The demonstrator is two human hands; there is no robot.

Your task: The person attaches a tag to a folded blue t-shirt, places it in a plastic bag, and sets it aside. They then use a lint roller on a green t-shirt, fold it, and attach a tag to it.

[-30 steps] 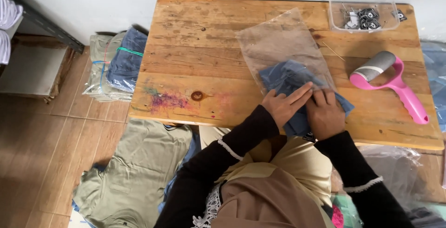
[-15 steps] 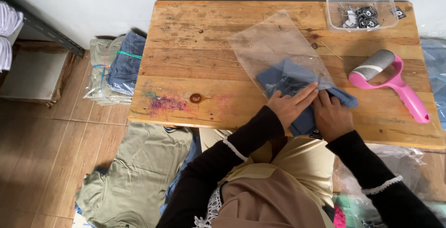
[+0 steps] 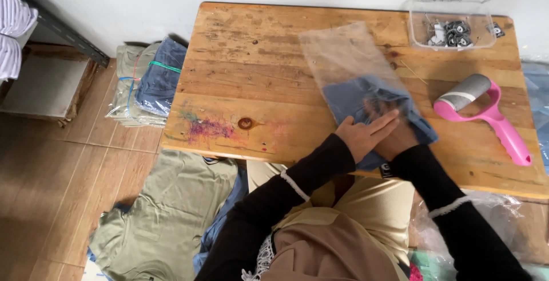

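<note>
Garments, bagged and stacked [image 3: 147, 83], lie on the floor at left beside the wooden table [image 3: 251, 58]. Mid-frame, the left hand [image 3: 366, 135] lies flat with fingers spread, pressing the folded blue cloth [image 3: 357, 98]. That cloth now sits deeper inside the clear plastic bag [image 3: 343, 52] than a second ago. The right hand [image 3: 400, 138] has gone into the bag's mouth; whether it grips the cloth I cannot tell. A pink lint roller [image 3: 486, 112] lies right of the bag, with a clear plastic tray [image 3: 452, 26] in the upper right.
</note>
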